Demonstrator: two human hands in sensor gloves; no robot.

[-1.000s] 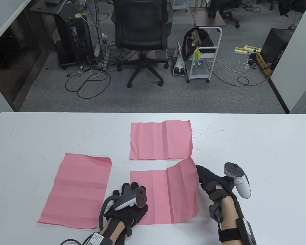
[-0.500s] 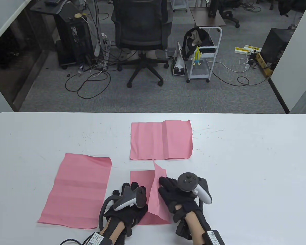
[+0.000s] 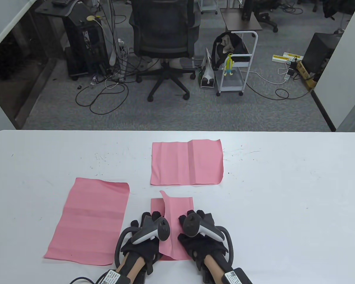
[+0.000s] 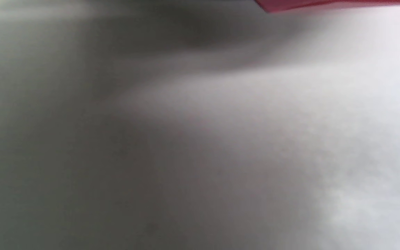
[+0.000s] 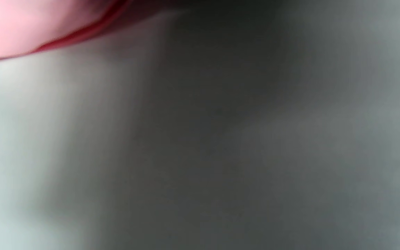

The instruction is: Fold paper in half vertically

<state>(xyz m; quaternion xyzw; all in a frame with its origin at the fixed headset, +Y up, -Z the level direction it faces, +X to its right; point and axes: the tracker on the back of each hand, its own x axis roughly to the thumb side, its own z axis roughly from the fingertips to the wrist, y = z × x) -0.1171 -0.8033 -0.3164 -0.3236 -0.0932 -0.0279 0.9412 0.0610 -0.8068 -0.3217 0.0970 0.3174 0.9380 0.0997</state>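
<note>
Office floor with chair and cables behind; in front, a white table [image 3: 284, 183]. On it, largest first: a pink sheet [image 3: 88, 219] lying flat, left of the paper being folded; another creased pink sheet [image 3: 187, 162] just beyond it. The paper [image 3: 177, 213] itself sits at the near edge, right half laid over left, far corner curled up. Left hand [image 3: 146, 236] resting on its left side, right hand [image 3: 199, 233] on the folded flap — finger positions hidden under trackers, so open or gripping cannot be told. Likely light, limp, crease-prone, easily skewed — best taken by the corners and edges. Both wrist views blurred: only grey table and a pink sliver.
</note>
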